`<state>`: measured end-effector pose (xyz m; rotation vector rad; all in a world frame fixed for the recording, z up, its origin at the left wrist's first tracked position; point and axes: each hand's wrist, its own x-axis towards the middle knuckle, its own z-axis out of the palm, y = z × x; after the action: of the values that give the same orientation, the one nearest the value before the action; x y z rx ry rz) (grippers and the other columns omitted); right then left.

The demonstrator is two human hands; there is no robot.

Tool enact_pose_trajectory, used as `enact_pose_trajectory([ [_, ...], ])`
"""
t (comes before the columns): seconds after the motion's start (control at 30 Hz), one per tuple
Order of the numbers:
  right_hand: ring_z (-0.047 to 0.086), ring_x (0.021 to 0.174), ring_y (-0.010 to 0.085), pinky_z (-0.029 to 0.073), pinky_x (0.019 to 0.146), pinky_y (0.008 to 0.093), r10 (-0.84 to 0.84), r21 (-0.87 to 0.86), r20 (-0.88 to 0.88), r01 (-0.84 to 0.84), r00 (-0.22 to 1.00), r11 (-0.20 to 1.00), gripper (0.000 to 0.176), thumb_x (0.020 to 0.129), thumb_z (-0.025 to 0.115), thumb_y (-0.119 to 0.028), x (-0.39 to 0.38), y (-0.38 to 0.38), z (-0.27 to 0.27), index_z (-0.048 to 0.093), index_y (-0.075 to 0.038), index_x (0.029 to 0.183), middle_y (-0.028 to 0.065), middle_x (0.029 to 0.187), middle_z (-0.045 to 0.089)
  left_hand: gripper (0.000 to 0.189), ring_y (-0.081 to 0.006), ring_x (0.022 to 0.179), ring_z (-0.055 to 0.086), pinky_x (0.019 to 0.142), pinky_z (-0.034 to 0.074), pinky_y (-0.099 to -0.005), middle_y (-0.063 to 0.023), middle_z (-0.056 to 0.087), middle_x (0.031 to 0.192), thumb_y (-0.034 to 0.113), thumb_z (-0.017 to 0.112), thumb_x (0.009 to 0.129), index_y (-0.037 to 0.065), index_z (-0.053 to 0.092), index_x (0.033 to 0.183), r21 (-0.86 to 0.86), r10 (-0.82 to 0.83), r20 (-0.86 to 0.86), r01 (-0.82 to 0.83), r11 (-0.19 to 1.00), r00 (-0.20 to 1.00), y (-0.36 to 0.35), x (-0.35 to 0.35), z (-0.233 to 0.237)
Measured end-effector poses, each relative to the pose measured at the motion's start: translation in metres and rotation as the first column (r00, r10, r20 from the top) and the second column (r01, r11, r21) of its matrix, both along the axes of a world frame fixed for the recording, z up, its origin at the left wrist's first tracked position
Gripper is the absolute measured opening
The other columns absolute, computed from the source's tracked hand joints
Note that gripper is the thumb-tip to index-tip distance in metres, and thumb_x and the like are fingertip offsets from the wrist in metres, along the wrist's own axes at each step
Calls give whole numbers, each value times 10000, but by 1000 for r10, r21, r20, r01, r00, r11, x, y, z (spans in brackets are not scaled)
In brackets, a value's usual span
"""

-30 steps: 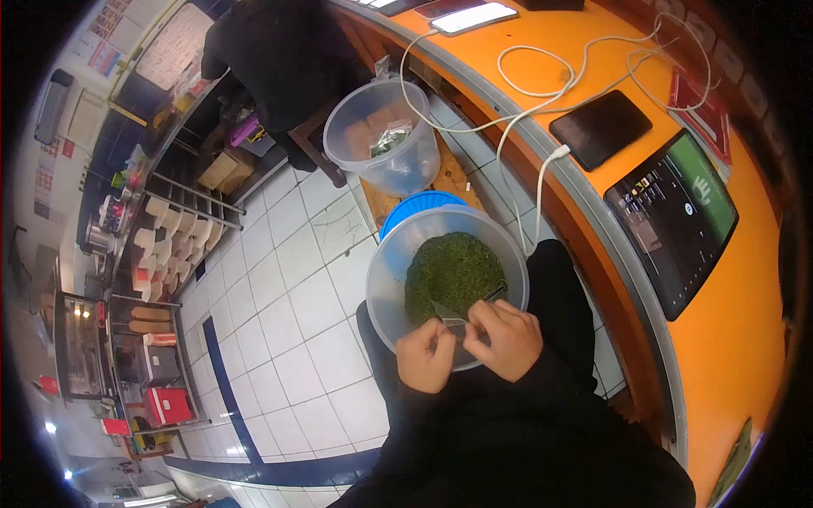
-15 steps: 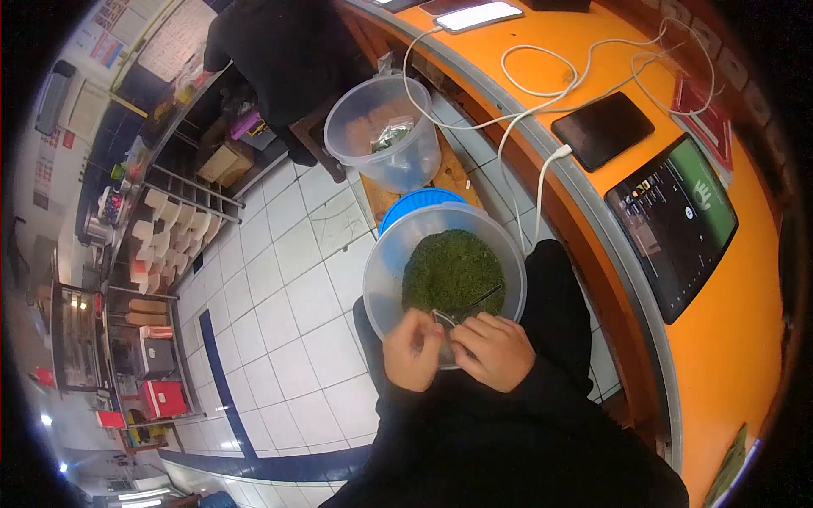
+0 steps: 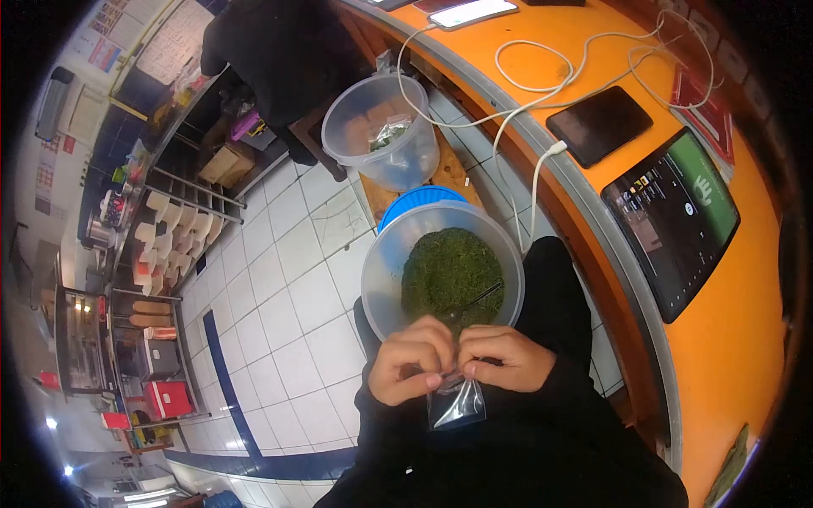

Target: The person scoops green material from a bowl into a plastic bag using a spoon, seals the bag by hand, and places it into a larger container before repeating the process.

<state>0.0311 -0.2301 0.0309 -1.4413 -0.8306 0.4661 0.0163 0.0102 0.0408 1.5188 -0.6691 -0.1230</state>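
A left hand (image 3: 412, 361) and a right hand (image 3: 506, 360) pinch a bag (image 3: 457, 407)

Both have fingers closed on the top of the clear bag. It hangs just by the near side of the big tub (image 3: 385, 284). Green bits (image 3: 445, 267) and a dark stick (image 3: 485, 294) are inside. Past that are a blue lid (image 3: 419, 200) and a far tub (image 3: 347, 140). Beyond is a person (image 3: 284, 55) in black.

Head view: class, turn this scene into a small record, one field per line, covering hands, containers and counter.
Left hand: pinching the clear bag
Right hand: pinching the same bag
Near tub: green flakes, thin dark handle
Behind it: blue lid
Far tub: clear packaging, something green
Orange counter: tablet, phone, white cable
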Motion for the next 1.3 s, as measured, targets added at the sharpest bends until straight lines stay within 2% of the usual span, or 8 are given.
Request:
enact_pose_trajectory([
  [0.07, 601, 870, 267, 473, 801, 392, 46, -7, -29, -46, 999, 999, 142, 1005, 643, -122, 0, -2, 0, 631, 2, 937, 108, 910, 580, 244, -280, 953, 584, 878, 408, -420, -63, 659, 839, 176, 752, 867, 69, 613, 698, -153, -192, -87, 178, 972, 977, -1, 0, -1],
  [0.37, 613, 895, 210, 484, 837, 370, 23, 216, 53, -34, 998, 976, 164, 994, 722, -159, 2, -4, 2, 725, -8, 930, 53, 914, 614, 224, -266, 888, 541, 951, 326, -437, -42, 616, 771, 202, 751, 874, 67, 634, 739, 63, -146, -57, 150, 987, 988, -1, -2, -4],
  [0.47, 630, 823, 193, 497, 780, 361, 177, 218, 70, -188, 982, 958, 192, 1005, 733, -199, 6, -7, 0, 726, -20, 935, 44, 862, 655, 212, -264, 889, 537, 947, 327, -435, -37, 615, 770, 200, 750, 871, 71, 639, 746, 71, -136, -57, 140, 988, 989, -4, -2, -4],
  [0.53, 658, 747, 184, 502, 698, 350, 396, -38, -51, -398, 917, 916, 191, 1006, 748, -231, 8, -12, 3, 756, -41, 995, 51, 841, 702, 208, -261, 902, 543, 952, 331, -433, -33, 621, 774, 197, 750, 876, 75, 639, 749, 96, -195, -35, 197, 976, 980, -5, 0, -5],
  [0.93, 739, 809, 193, 582, 749, 361, 568, -270, -155, -587, 809, 763, 508, 1048, 640, -507, 1, 7, 0, 747, -68, 1279, 114, 999, 795, 90, -266, 1026, 612, 968, 386, -406, -60, 677, 1050, 131, 748, 919, 92, 689, 973, 317, -222, -34, 221, 922, 974, 2, -8, 0],
  [1.07, 737, 741, 203, 600, 729, 350, 385, -195, -109, -399, 917, 896, 640, 1048, 626, -533, -6, 5, -19, 615, -41, 1457, 137, 1050, 797, 337, -311, 1139, 629, 1020, 399, -434, -102, 689, 1182, 155, 782, 858, 80, 686, 1172, 412, -26, -23, 33, 911, 999, 4, -13, 13],
  [1.13, 713, 637, 214, 601, 673, 342, 235, -258, -326, -326, 916, 910, 743, 1060, 587, -559, -4, 3, -5, 470, -33, 1570, 149, 1029, 792, 589, -344, 1207, 617, 1074, 400, -463, -138, 681, 1273, 199, 812, 786, 68, 634, 1332, 621, -24, 92, -39, 783, 995, 2, -15, 24],
  [1.3, 667, 552, 193, 542, 553, 353, 182, -268, -342, -282, 922, 921, 802, 1075, 516, -610, -7, 12, -5, 429, 14, 1571, 116, 749, 683, 623, -328, 1143, 646, 1088, 411, -509, -126, 701, 1164, 309, 831, 752, 58, 651, 1293, 730, 64, 235, -220, 647, 970, -9, -18, 8],
])
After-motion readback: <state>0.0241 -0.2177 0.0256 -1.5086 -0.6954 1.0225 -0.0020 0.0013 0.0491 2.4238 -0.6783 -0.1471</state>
